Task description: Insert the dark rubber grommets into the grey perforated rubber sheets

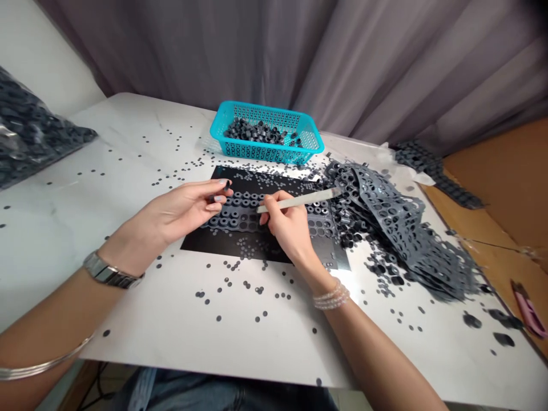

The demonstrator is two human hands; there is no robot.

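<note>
My left hand [186,205] is raised over the left part of a dark sheet of ring-shaped rubber parts [229,220]. Its thumb and fingertips pinch a small black rubber ring [227,186]. In my right hand [285,220] is a pale, flat stick-like tool [306,200], its far end pointing right and its near tip close to the sheet. Some holes of the sheet hold raised rings; others toward the lower middle and right are flat or punched through. The sheet lies on a black mat [199,242]. My right fingers hide part of the rows.
A turquoise basket [268,154] of loose black rings stands behind the mat. Punched sheets [394,222] are piled at right beside loose rings. Small black discs litter the white table [171,325]. A filled clear bag [34,134] lies at left, a pink-handled cutter [528,311] at far right.
</note>
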